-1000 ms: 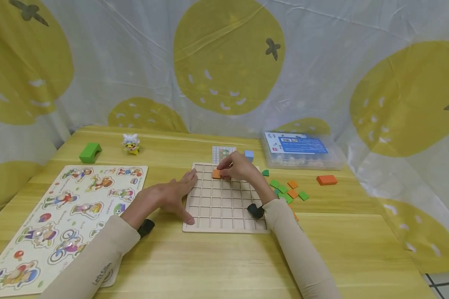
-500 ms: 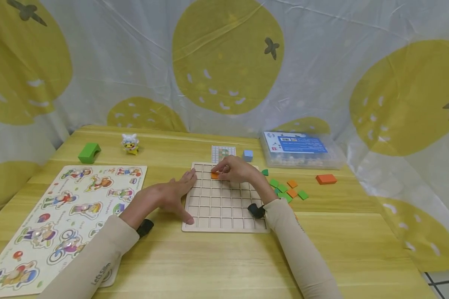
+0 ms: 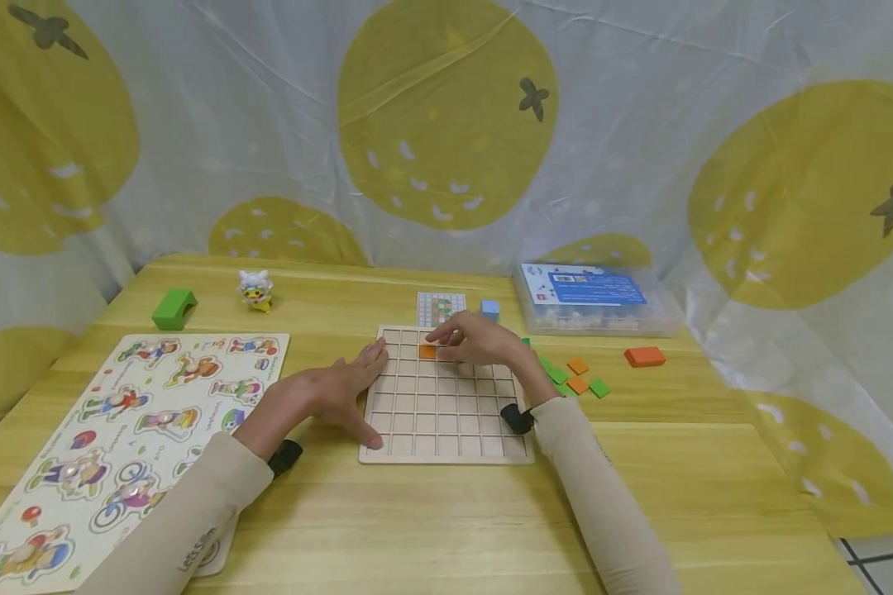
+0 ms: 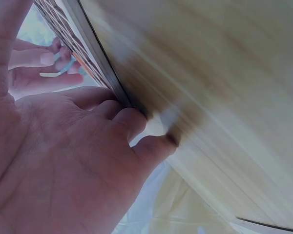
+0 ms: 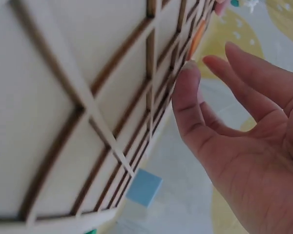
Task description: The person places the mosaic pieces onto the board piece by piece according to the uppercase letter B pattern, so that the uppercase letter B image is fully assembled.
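Fingers of my left hand [image 3: 326,395] lie straight and spread, pressed flat against the left edge of the grid board [image 3: 446,438] on the table [image 3: 714,496]. Moving right, an orange tile [image 3: 427,351] sits in a far-row cell, touching my right hand's [image 3: 479,340] fingertips [image 5: 188,73], which are loosely apart and grip nothing. That hand is nearer.
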Demonstrator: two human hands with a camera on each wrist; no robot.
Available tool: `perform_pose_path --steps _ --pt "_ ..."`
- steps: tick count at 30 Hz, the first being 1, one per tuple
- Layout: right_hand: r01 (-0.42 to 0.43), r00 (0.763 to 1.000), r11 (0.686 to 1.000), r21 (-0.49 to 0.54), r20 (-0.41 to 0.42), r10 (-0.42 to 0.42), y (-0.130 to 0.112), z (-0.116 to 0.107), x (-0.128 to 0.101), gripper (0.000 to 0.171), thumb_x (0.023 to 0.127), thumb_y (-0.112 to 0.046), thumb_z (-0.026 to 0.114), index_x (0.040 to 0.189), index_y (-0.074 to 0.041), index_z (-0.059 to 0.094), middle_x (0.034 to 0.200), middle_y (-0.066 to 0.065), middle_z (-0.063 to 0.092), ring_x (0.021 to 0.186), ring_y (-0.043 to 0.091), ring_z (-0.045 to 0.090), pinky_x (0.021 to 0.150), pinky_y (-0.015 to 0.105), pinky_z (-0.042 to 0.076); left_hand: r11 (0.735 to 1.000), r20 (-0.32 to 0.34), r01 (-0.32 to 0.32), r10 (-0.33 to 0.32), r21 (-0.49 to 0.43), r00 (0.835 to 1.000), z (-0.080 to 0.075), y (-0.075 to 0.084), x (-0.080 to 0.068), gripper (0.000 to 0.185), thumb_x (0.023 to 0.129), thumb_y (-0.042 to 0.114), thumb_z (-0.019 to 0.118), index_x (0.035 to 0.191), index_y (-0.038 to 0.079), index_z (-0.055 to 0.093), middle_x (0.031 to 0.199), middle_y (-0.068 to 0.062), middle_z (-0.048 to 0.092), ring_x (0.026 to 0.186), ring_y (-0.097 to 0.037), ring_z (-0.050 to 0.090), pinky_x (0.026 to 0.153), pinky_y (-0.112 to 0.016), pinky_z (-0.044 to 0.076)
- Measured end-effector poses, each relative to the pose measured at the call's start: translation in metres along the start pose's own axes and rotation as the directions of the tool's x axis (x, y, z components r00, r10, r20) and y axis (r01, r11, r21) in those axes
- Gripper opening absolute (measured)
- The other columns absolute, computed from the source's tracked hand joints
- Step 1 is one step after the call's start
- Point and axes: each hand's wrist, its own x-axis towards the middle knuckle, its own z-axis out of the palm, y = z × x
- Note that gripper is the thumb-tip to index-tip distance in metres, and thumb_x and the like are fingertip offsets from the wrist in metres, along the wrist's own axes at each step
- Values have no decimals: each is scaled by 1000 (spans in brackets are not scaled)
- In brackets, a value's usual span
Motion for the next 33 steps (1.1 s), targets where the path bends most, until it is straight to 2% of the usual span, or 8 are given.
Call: perform_pose_path --steps 4,8,13,18,22,27,33 --pt "82 997 994 76 -13 -81 7 -15 -21 36 106 -10 69 141 2 69 139 22 68 122 34 69 105 43 58 1000 1 0 0 -28 1000 2 0 1 137 82 48 94 172 -1 2 179 -19 -15 159 -62 1 127 -73 12" --pt "135 991 976 171 -43 -129 15 -37 -51 32 105 -7 70 136 1 71 134 25 69 114 30 69 102 41 59 998 -9 0 -1 -70 1000 2 -1 0 142 81 45 96 171 -2 -2 178 -20 -20 157 -64 -2 127 -72 9" --pt "125 990 960 250 -101 -102 38 -60 -89 23 101 -4 76 123 -2 78 120 23 75 105 28 72 92 39 63 998 -27 -5 4 -62 1000 -1 -5 -4 145 79 47 97 169 -6 -3 177 -24 -19 161 -56 -4 128 -70 9" --pt "33 992 977 212 -130 -5 74 -66 -108 24 97 -5 81 119 4 78 113 21 78 100 25 74 86 35 63 998 -33 -21 19 -55 999 -1 -10 -6 145 78 48 97 168 -8 -2 177 -27 -17 161 -56 -5 127 -71 9" --pt "-5 996 990 142 -92 18 94 -63 -108 26 96 -4 81 119 7 77 110 17 79 98 27 73 86 30 62 998 -29 -28 26 -58 999 -1 -11 -5 145 79 50 96 169 -8 -1 176 -27 -17 160 -58 -5 127 -72 9" --pt "-64 993 994 90 -89 72 100 -59 -106 24 94 -2 82 116 7 77 105 17 78 93 28 71 84 32 62 997 -19 -42 41 -59 999 0 -9 -4 144 79 50 96 169 -8 -1 176 -27 -18 161 -56 -6 127 -72 8" --pt "-184 972 981 69 -138 192 105 -52 -104 21 91 -4 87 109 4 79 97 12 77 87 21 69 80 30 60 996 -14 -61 60 -70 998 0 -4 -2 144 79 47 96 168 -9 -2 176 -28 -18 162 -53 -8 127 -73 7"
